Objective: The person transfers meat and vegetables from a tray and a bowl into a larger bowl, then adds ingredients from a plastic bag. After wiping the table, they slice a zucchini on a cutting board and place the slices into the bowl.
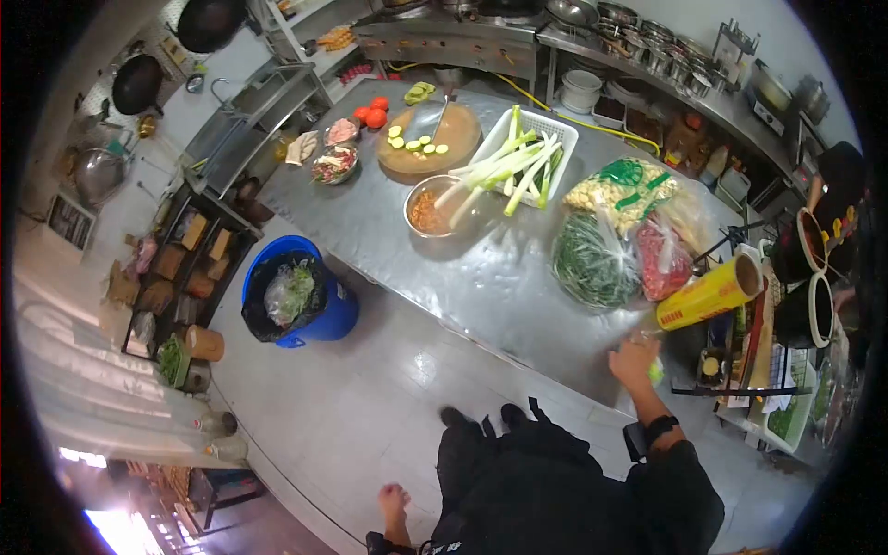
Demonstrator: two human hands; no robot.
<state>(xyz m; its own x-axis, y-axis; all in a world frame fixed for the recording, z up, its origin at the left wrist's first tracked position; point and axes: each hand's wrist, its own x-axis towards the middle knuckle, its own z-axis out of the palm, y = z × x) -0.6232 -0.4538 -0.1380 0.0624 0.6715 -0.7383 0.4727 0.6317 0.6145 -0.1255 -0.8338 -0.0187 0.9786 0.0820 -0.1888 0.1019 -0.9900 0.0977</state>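
My right hand (635, 360) is at the near right corner of the steel table (462, 296), fingers curled downward. A small yellow-green item (656, 372) shows beside it; I cannot tell what the fingers hold. Just beyond that hand lies a large yellow roll of plastic wrap (710, 292). Bagged greens (595, 261), a bag of red pieces (662, 256) and a bag of pale yellow pieces (622, 191) are grouped behind the roll. My left hand (394, 500) hangs low over the floor, loosely closed, away from the table.
Leeks (518, 162) lie across a white basket (566, 139) and a metal bowl (427, 228). A round cutting board (458, 129) bears a cleaver (441, 117) and zucchini slices (398, 142). A blue bin (342, 310) stands on the floor. At right, a person reaches near black buckets (803, 319).
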